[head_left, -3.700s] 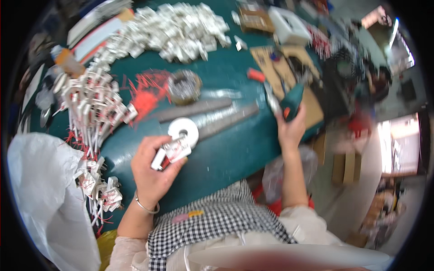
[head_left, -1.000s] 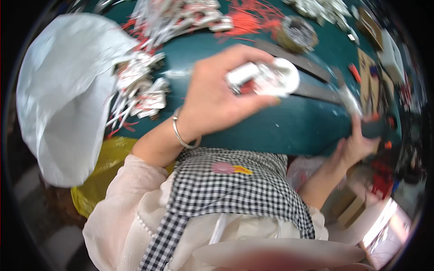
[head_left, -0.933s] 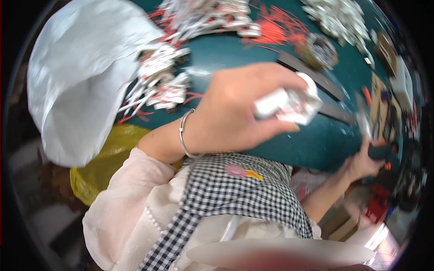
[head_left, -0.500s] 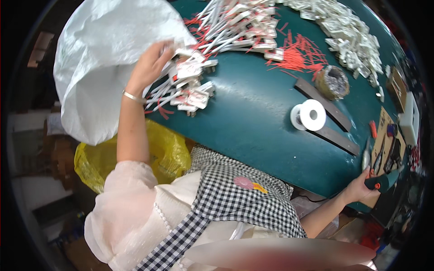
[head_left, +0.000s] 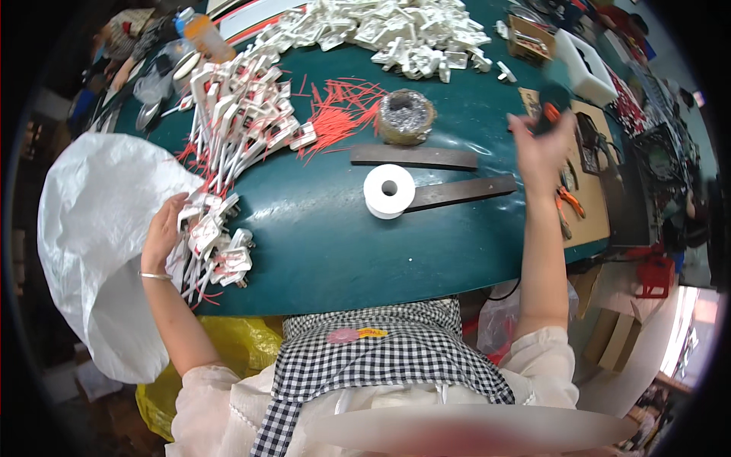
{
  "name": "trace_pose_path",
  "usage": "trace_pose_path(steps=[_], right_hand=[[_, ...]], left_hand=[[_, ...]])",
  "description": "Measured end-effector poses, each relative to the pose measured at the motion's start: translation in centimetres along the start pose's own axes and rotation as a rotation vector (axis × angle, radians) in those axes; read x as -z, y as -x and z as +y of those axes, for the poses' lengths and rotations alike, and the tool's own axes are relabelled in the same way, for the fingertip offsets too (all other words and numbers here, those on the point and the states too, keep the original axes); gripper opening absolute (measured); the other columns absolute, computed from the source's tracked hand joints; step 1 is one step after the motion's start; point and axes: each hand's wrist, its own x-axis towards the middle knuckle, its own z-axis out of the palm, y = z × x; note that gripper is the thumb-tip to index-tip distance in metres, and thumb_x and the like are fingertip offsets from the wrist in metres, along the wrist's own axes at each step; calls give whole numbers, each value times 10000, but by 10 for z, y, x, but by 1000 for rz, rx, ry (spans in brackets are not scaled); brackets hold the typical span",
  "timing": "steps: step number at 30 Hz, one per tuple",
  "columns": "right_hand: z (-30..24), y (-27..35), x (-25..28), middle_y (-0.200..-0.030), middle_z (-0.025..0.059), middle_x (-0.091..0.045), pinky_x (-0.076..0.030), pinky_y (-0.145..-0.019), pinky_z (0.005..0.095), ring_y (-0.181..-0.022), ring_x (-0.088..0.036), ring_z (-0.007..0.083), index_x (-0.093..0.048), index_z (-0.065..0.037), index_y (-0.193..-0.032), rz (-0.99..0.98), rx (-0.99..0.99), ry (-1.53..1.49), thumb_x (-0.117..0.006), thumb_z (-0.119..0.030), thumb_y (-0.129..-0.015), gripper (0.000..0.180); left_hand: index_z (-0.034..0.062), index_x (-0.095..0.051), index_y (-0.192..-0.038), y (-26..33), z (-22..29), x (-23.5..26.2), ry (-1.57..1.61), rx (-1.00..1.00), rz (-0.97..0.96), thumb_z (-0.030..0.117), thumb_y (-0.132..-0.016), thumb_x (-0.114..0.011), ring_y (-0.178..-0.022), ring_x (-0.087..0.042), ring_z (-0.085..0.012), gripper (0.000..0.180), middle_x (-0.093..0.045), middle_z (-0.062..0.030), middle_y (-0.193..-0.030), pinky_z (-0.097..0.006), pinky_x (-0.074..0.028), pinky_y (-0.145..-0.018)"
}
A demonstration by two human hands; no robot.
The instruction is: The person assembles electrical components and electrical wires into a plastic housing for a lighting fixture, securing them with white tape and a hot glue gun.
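Note:
My right hand (head_left: pixel 542 152) is raised over the right side of the table, closed around a dark green hand tool (head_left: pixel 550 110) with an orange button; motion blurs the tool's far end. On the left, my left hand (head_left: pixel 161 234) lies with its fingers extended against a small pile of white plug-like parts (head_left: pixel 207 232) with white cables and red wire ends. Its fingertips touch the edge of that pile, and I see nothing gripped in them. A white plastic sack (head_left: pixel 99 251) lies right beside this hand.
Behind the small pile is a larger heap of cabled white parts (head_left: pixel 244 114). Loose red wires (head_left: pixel 339 114), a tape roll (head_left: pixel 406 118), dark metal bars (head_left: pixel 415 157) and a white spool (head_left: pixel 390 192) occupy the middle. Orange-handled pliers (head_left: pixel 567 204) lie on cardboard at right.
The view has swung to the right. My right hand has lifted the green tool from the right edge to above the table. My left hand stays at the small pile, its fingers now extended.

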Motion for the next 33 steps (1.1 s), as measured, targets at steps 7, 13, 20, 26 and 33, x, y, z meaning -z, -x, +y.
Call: trace_pose_path(steps=[7,13,20,26,33], right_hand=[[42,-54,-101,-1091,192,-608,-472,-846,422,-999,-597,374,-409,-70,-1242,-69,-67,295,-781,-131,-638,712],[46,-51,-127,-1113,197,-600,-470,-857,424,-1016,-588,375,-418,-78,-1233,-62,-143,295,-745,-98,-668,653],[18,-28,-74,-854,70,-568,-513,-676,296,-740,-624,178,-439,-7,-1109,-141,-75,-340,-723,42,-682,515],[-67,19,-26,-901,29,-558,-513,-686,253,-813,-629,133,-529,-13,-1036,-489,-107,-567,-703,122,-699,403],[-85,40,-40,-960,96,-648,-523,-758,299,-915,-648,213,-462,-47,-1210,-823,-17,-277,-782,13,-647,651]], left_hand=[[-18,-636,-1054,19,76,-7,-328,16,498,207,-896,-607,-913,-622,-188,276,-668,-123,-983,-309,-465,-806],[-17,-647,-996,40,135,-30,-207,-314,560,30,-774,-695,-915,-629,-223,232,-666,-131,-975,-315,-468,-822],[4,-662,-945,37,175,-67,-93,-426,449,-6,-701,-724,-863,-635,-247,252,-665,-124,-932,-315,-484,-784],[27,-634,-985,12,205,-114,-89,-680,142,74,-698,-742,-859,-631,-298,310,-647,-120,-955,-351,-505,-753],[67,-568,-1142,-2,230,-184,378,-667,-7,11,-729,-696,-817,-643,-231,436,-592,-97,-1117,-313,-530,-677]])
